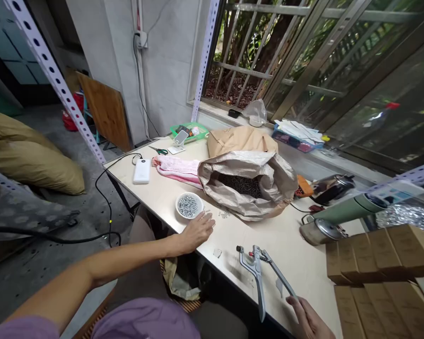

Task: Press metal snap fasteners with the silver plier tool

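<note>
My left hand (197, 231) rests on the table edge just right of a small white bowl (188, 205), its fingers stretched out and slightly apart. Small shiny metal pins fill the bowl. A few loose pins (224, 214) lie on the table beyond my fingertips. My right hand (309, 318) grips one handle of grey long-handled pliers (256, 270) at the lower right. Their jaws point away from me, and the two handles are spread apart. A large paper sack (247, 207) lies behind the loose pins, its mouth facing me, with dark small metal pieces inside.
A white power bank (142, 171), a pink cloth (176, 170), scissors (159, 150) and a green basket (199, 133) are at the table's left and back. A metal mug (318, 231), a green flask (349, 208) and stacked cardboard boxes (385, 254) stand at the right.
</note>
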A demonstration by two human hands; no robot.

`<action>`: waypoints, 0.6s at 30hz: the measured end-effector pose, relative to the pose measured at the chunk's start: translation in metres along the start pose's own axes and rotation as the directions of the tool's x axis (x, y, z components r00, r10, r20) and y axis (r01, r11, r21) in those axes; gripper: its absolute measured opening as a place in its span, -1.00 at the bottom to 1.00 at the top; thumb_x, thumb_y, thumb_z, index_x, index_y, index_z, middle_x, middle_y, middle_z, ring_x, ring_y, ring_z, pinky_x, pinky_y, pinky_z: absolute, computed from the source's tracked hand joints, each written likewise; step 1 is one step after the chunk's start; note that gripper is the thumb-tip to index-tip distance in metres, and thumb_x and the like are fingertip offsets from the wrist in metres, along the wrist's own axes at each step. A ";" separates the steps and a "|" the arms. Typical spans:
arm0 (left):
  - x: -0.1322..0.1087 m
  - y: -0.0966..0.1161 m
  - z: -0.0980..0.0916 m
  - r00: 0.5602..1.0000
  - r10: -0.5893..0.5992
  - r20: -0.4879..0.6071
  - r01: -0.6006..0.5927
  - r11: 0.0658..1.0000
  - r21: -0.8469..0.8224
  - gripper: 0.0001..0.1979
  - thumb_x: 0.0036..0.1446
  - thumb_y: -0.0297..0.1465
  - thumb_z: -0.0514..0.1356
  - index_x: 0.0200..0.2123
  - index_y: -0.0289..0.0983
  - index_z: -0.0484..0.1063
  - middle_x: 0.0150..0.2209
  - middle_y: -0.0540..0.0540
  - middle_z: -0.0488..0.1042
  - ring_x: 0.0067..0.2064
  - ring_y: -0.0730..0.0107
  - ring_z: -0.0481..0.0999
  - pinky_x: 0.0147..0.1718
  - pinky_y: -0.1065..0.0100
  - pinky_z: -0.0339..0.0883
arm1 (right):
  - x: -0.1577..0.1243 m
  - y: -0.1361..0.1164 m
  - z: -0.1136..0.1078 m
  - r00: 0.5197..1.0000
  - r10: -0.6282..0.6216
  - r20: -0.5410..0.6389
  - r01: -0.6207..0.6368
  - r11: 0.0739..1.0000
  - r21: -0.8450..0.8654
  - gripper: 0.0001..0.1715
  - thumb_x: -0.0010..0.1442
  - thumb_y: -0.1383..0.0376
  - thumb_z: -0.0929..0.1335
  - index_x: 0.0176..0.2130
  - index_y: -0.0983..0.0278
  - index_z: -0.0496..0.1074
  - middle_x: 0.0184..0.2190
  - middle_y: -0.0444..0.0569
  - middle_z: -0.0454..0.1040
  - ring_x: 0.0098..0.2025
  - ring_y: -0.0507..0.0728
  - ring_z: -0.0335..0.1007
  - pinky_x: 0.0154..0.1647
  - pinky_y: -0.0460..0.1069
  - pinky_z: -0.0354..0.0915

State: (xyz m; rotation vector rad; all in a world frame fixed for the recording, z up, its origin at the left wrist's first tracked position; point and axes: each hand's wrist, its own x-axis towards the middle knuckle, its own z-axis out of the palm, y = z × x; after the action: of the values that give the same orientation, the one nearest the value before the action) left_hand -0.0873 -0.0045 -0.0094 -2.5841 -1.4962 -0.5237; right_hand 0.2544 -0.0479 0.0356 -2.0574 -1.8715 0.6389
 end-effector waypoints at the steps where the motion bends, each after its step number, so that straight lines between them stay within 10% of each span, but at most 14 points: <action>1: -0.003 -0.007 -0.007 0.997 -0.070 -0.008 0.070 0.997 0.010 -0.77 0.20 -0.60 0.00 -0.25 -0.36 0.45 -0.06 -0.20 0.43 0.11 0.15 0.27 0.09 0.05 0.10 | 0.005 0.001 0.004 0.999 -0.029 0.014 0.030 1.000 -0.004 -0.49 0.00 -0.20 0.17 -0.48 0.09 0.40 -0.51 -0.14 0.50 -0.45 0.13 0.42 -0.45 -0.07 0.28; 7: -0.015 -0.055 -0.046 0.868 -0.474 0.149 0.468 0.880 0.077 -0.79 0.20 -0.54 0.02 -0.29 -0.38 0.47 -0.21 -0.26 0.42 -0.11 0.13 0.32 -0.22 0.18 0.27 | 0.038 -0.001 0.034 0.967 -0.203 0.156 0.209 0.977 -0.026 -0.43 0.05 -0.22 0.12 -0.46 0.12 0.38 -0.53 -0.15 0.47 -0.44 0.09 0.39 -0.41 -0.08 0.27; 18: -0.010 -0.070 -0.036 0.895 -0.365 0.258 0.365 0.930 0.049 -0.80 0.12 -0.63 0.02 -0.42 -0.33 0.39 -0.30 -0.20 0.37 -0.18 0.19 0.28 -0.24 0.25 0.21 | 0.056 -0.018 0.048 0.792 -0.606 -0.069 0.505 0.715 -0.484 -0.57 0.23 0.07 0.09 -0.19 0.10 0.44 -0.35 -0.03 0.46 -0.35 0.13 0.32 -0.40 0.02 0.23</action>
State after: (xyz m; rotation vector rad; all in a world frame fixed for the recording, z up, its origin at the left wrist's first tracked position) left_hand -0.1609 0.0132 0.0157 -2.4543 -2.0899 -0.2127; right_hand 0.2184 0.0053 -0.0040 -1.5200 -2.4874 -0.1958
